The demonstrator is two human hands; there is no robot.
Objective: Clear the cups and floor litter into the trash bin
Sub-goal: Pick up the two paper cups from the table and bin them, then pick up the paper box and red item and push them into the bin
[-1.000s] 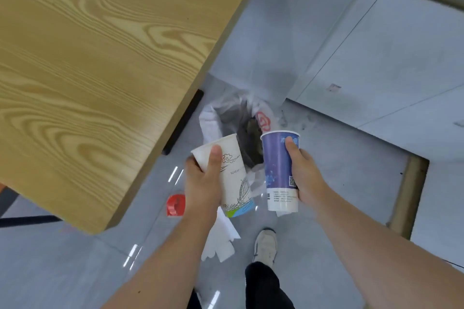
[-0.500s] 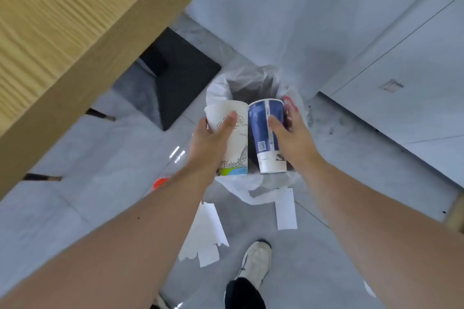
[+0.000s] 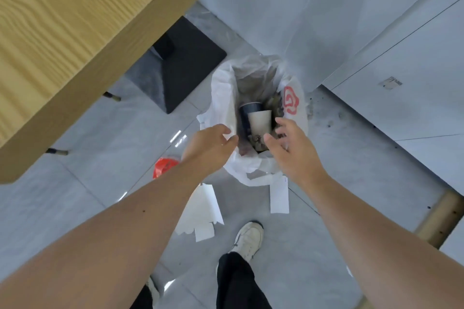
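Observation:
The trash bin [image 3: 222,98], lined with a white plastic bag bearing a red mark, stands on the grey floor. Inside it lie the blue cup [image 3: 247,113] and the white cup [image 3: 261,121], side by side on other rubbish. My left hand [image 3: 211,148] hovers over the bin's near-left rim, fingers spread, holding nothing. My right hand [image 3: 292,150] hangs over the near-right rim, also spread and holding nothing. On the floor lie a red wrapper [image 3: 164,167], a torn white paper [image 3: 203,211] and a white paper strip [image 3: 279,194].
A wooden table [image 3: 75,32] overhangs the left, with its black base plate [image 3: 183,68] on the floor beside the bin. White cabinet panels [image 3: 401,70] line the right. My white shoe [image 3: 248,237] stands just below the papers.
Both hands let go of the cups, which dropped into the bin. The hands now hang spread and bare above its rim.

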